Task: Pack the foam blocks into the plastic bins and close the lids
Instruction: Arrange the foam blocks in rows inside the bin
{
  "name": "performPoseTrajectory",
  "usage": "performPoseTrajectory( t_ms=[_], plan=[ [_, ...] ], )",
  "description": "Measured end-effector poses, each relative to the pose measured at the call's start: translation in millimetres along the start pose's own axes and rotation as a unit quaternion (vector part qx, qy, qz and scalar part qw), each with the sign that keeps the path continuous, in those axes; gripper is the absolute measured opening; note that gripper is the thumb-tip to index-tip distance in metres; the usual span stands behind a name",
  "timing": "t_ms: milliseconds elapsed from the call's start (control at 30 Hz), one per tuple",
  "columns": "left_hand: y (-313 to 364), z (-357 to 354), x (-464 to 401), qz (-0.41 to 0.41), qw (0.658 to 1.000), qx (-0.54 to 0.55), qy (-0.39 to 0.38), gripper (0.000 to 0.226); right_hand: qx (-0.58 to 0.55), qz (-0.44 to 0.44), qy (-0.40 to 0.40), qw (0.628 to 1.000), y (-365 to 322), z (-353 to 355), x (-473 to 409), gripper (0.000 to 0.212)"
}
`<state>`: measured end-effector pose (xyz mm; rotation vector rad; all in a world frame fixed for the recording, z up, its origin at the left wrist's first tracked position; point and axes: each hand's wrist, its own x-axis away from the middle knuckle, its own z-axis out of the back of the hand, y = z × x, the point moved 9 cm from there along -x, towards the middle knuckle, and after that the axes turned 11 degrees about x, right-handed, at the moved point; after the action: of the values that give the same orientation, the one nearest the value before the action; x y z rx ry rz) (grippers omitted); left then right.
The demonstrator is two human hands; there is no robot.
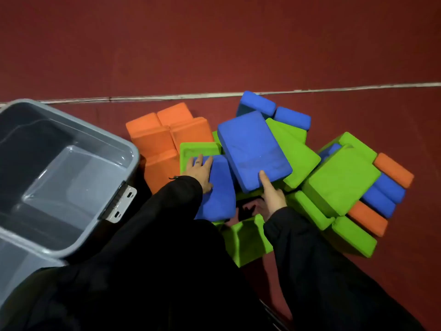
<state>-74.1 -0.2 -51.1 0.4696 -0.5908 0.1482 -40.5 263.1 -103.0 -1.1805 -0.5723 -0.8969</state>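
Note:
A heap of blue, green and orange foam blocks lies on the red floor. My left hand rests flat on a blue block at the near left of the heap, fingers spread. My right hand grips the near edge of a larger tilted blue block, thumb on top and fingers hidden beneath. An open grey plastic bin stands at the left with nothing inside.
Orange blocks lie beside the bin's far corner. Green blocks pile up to the right, with more blue and orange blocks behind them. A white line crosses the floor beyond the heap. My black sleeves fill the foreground.

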Motion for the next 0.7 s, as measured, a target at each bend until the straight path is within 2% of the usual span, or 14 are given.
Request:
performPoseTrajectory(
  t_ms=[100, 167, 233, 333, 467, 600, 700],
  plan=[
    [-9.0, 8.1, 2.4, 0.041, 0.999, -0.024, 0.026, 0.111, -0.099, 0.005, -0.062, 0.993, -23.0, -19.5, 31.1, 0.094],
    [-13.0, 8.1, 5.4, 0.068, 0.997, -0.032, 0.013, 0.119, -0.138, 0.010, -0.085, 0.987, -32.8, -24.9, 43.8, 0.060],
    [-14.2, 6.4, 12.0, 0.079, 0.996, -0.045, -0.001, 0.115, -0.149, 0.003, -0.085, 0.985, -40.6, -23.3, 50.2, 0.043],
    [-14.9, 9.7, 28.0, 0.079, 0.996, -0.046, 0.020, 0.099, -0.156, 0.007, -0.081, 0.984, -48.7, -18.2, 59.7, 0.049],
    [-13.8, 34.5, 50.2, 0.074, 0.994, 0.058, 0.057, 0.100, -0.122, 0.041, -0.078, 0.989, -62.0, -8.9, 77.7, 0.057],
    [-7.2, 76.6, 83.3, 0.030, 0.981, 0.166, 0.098, 0.096, -0.148, 0.091, -0.126, 0.977, -86.1, -7.4, 111.9, 0.059],
    [-8.7, 119.4, 126.3, 0.007, 0.967, 0.189, 0.170, 0.091, -0.145, 0.156, -0.161, 0.964, -111.4, -12.2, 148.1, 0.052]
  ],
)
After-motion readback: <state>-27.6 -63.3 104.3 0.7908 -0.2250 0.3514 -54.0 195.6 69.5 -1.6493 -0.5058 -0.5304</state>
